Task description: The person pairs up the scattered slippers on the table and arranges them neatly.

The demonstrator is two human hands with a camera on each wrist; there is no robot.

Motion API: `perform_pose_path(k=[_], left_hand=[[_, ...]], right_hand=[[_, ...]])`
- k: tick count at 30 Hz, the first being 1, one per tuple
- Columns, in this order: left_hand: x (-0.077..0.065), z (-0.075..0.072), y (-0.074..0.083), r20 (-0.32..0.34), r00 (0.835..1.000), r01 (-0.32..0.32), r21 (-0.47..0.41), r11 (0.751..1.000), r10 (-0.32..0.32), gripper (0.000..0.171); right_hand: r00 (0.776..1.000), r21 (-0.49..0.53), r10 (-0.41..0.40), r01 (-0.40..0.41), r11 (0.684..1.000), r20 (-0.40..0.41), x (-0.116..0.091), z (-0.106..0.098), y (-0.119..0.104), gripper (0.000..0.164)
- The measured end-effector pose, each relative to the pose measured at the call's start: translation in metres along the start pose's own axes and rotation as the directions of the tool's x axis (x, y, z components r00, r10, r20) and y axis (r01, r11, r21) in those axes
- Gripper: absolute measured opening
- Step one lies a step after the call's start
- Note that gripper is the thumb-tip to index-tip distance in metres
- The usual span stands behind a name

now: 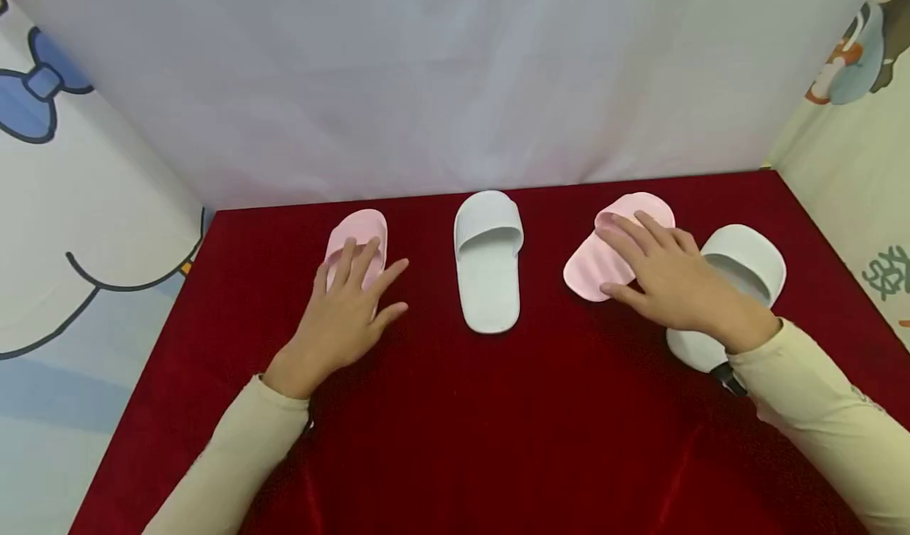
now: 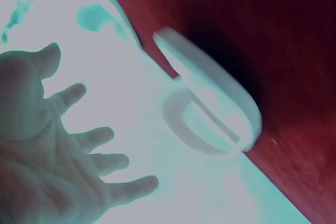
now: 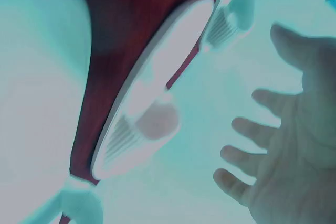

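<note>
Over the pink slipper (image 1: pixel 360 224) on the left, my left hand (image 1: pixel 340 314) is spread with its fingers apart, hiding much of the sole. The left wrist view shows that palm (image 2: pixel 47 156) holding nothing, with a slipper (image 2: pixel 210 93) beyond the fingers. My right hand (image 1: pixel 664 274) hovers across another pink slipper (image 1: pixel 593 270), which lies tilted with its toe to the upper right. In the right wrist view the right fingers are stretched out and the palm (image 3: pixel 294 145) is bare, apart from the slipper (image 3: pixel 173 51) there.
A white slipper (image 1: pixel 489 282) lies between the two pink ones. Another white slipper (image 1: pixel 746 254) is at the far right, partly covered by my right wrist. All rest on a dark red cloth (image 1: pixel 469 424), with a pale curtain (image 1: pixel 455 77) behind and printed curtains at both sides.
</note>
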State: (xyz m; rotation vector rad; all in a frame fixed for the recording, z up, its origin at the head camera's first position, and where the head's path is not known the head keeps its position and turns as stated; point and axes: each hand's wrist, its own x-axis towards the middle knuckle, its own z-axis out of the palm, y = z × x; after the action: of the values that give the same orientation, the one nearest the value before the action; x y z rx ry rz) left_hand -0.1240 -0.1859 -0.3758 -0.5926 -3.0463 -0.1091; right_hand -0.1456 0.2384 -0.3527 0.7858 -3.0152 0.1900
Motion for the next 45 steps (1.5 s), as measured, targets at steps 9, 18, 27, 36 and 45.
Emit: perform_pose_path(k=[9, 18, 27, 36, 45], left_hand=[[0.036, 0.005, -0.037, -0.017, 1.0, -0.018, 0.032, 0.999, 0.018, 0.053], [0.065, 0.005, -0.064, 0.062, 0.998, 0.008, -0.075, 0.997, -0.004, 0.051], [0.07, 0.014, -0.087, 0.116, 0.993, 0.017, -0.288, 0.957, 0.017, 0.045], [0.073, 0.016, -0.094, 0.021, 0.996, -0.07, -0.367, 0.928, 0.084, 0.042], [0.073, 0.014, -0.085, 0.067, 0.997, -0.012, -0.355, 0.935, 0.038, 0.042]], right_hand=[[0.979, 0.035, 0.155, -0.161, 0.986, 0.132, 0.036, 0.006, 0.036, 0.065], [0.943, 0.019, 0.289, -0.296, 0.955, 0.166, 0.054, 0.002, 0.061, 0.073], [0.933, 0.038, 0.308, -0.319, 0.947, 0.185, 0.057, 0.005, 0.069, 0.067], [0.957, 0.081, 0.24, -0.256, 0.963, 0.166, 0.058, 0.008, 0.073, 0.056], [0.981, 0.1, 0.142, -0.156, 0.983, 0.129, 0.059, 0.01, 0.07, 0.051]])
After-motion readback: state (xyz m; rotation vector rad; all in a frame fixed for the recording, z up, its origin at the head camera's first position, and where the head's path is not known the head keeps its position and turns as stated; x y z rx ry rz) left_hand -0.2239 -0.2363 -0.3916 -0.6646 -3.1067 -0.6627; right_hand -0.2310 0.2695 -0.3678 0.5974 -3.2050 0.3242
